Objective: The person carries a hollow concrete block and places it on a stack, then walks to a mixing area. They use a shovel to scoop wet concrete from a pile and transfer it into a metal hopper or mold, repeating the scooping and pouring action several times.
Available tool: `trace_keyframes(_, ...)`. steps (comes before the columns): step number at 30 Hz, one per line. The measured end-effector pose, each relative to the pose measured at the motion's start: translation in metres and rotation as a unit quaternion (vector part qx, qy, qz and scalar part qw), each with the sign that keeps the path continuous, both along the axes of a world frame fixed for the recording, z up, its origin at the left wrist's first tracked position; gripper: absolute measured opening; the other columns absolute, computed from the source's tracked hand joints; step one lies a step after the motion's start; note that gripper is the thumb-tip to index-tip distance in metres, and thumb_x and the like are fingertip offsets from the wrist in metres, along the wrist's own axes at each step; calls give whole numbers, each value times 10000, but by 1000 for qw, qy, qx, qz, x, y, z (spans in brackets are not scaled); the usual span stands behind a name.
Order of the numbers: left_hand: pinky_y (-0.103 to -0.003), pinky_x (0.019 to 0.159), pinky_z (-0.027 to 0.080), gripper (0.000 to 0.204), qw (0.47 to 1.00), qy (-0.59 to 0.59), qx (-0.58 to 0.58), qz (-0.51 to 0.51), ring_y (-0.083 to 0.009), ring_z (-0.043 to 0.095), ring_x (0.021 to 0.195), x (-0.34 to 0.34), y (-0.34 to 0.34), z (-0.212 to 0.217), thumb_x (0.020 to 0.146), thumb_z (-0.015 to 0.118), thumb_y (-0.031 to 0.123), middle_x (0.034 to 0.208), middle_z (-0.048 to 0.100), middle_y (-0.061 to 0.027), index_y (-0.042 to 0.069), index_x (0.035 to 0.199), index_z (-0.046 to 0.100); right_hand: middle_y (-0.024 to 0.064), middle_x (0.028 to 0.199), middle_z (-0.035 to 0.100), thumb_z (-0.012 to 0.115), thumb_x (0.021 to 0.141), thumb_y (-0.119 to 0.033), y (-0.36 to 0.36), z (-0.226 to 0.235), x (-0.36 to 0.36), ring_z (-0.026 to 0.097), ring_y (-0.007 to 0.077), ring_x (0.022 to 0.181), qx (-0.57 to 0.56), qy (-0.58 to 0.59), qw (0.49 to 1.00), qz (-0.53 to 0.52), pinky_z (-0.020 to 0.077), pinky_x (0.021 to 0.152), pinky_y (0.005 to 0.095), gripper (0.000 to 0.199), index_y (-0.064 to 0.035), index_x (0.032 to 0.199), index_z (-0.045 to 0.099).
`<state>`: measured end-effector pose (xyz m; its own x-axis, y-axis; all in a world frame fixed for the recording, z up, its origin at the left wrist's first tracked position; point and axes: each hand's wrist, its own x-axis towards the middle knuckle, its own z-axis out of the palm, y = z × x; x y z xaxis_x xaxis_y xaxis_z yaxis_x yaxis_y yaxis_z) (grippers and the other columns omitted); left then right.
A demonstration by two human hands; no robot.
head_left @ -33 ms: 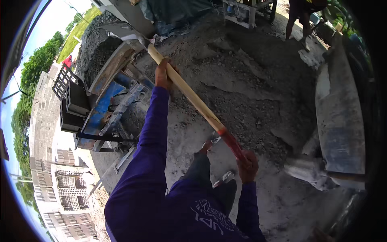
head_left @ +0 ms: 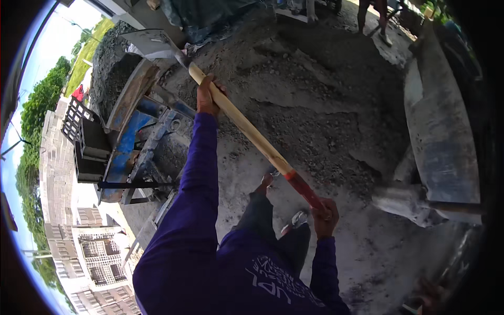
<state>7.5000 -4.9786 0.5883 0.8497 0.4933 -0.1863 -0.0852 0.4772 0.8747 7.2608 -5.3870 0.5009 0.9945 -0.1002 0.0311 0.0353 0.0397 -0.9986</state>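
A long-handled shovel (head_left: 247,131) slants across the view, from far left down toward my right side. Its handle is pale wood with a red grip section at the near end. My left hand (head_left: 209,94) is wrapped round the wood just below the metal socket. Around the red end closes my right hand (head_left: 325,214). The grey shovel blade (head_left: 152,43) is at the far left, raised near a blue machine frame and showing no load that I can make out. Beyond the handle spreads a mound of grey sand and gravel (head_left: 320,100).
A worn blue metal frame (head_left: 131,139) and hollow concrete blocks (head_left: 93,139) stand at the left. A long grey metal sheet (head_left: 441,126) and a pale bag-like bundle (head_left: 401,203) lie at the right. Another person's legs (head_left: 374,20) show at the far right.
The view has shifted slightly. The shovel blade shows more of its flat face and sits a little farther left. Both hands keep their grip, and the other person's legs have changed position.
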Motion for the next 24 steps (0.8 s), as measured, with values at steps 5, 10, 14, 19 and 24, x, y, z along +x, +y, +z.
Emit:
trace_keyframes(5, -319, 487, 467, 177, 947, 247, -91, -184, -137, 512, 519, -80, -236, -222, 808, 648, 194, 632, 466, -11, 119, 766, 492, 69, 649, 550, 590, 753, -21, -102, -58, -238, 574, 168, 541, 175, 280, 878, -347, 495, 532, 288, 95, -51, 797, 511)
trace_keyframes(10, -405, 476, 480, 150, 737, 568, -107, -350, -222, 539, 482, -360, -442, -417, 762, 651, 163, 579, 515, -66, 74, 731, 534, -64, 482, 405, 491, 848, -209, -106, 19, -490, 378, 46, 335, 115, 507, 662, -540, 344, 300, 216, 181, -65, 896, 590)
trace_keyframes(14, -409, 380, 484, 126, 641, 676, -121, -344, -266, 538, 407, -471, -491, -468, 744, 613, 67, 539, 522, -130, -15, 724, 518, -32, 416, 367, 485, 906, -251, -109, 54, -453, 331, 83, 297, 75, 595, 559, -572, 260, 250, 217, 326, 19, 1025, 623)
trace_keyframes(19, -402, 402, 477, 117, 642, 638, -110, -410, -252, 533, 416, -338, -490, -576, 722, 607, 50, 563, 531, -134, -22, 700, 518, -61, 502, 378, 523, 866, -220, -71, -102, -420, 367, 67, 368, 181, 477, 532, -675, 343, 320, 230, 161, -144, 738, 462)
trace_keyframes(24, -390, 423, 472, 133, 730, 516, 14, -448, -242, 533, 432, -207, -438, -631, 706, 607, 83, 568, 525, -113, 1, 647, 520, -35, 532, 415, 570, 814, -211, 26, -250, -360, 425, 88, 394, 182, 426, 544, -700, 390, 352, 239, 113, -126, 793, 499)
